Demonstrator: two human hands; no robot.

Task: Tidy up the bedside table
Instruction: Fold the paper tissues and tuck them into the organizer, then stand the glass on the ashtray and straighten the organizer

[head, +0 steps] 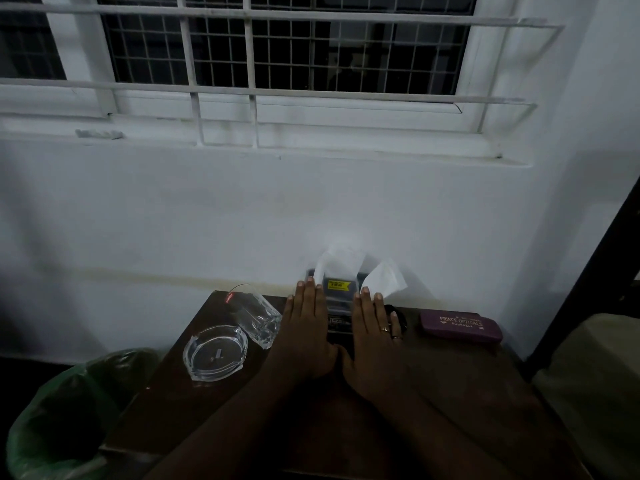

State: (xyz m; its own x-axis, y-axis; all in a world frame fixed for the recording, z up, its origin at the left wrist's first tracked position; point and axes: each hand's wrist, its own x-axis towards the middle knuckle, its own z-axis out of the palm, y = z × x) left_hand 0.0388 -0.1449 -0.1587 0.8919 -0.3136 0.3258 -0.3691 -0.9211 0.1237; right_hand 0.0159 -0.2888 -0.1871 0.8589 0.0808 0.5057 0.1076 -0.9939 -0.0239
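I see the dark wooden bedside table (450, 382) running from the bottom of the view up to the white wall (173, 220). At 12 o'clock on the table, against the wall, sits a dark tissue box (338, 292) with a yellow label, white tissue (341, 263) sticking up out of it and a second sheet flaring toward 2 o'clock. My left hand (306, 327) lies flat along the box's left side, fingers straight and pressed together, nothing pinched. My right hand (372, 336) lies the same way along the box's right side, fingers straight and close, with rings showing on it. The two thumbs meet just below the box. Just beside the right hand at 3 o'clock a small dark thing peeks out; I cannot tell what it is. Further toward 3 o'clock lies a purple glasses case (460, 326), apart from the hands. At 9 o'clock a clear drinking glass (258, 318) stands near the left hand, and a glass ashtray (215, 353) rests at 8 o'clock. Off the table's left edge, at 7 o'clock, is a bin with a green liner (52, 420). A barred window (249, 46) fills the top
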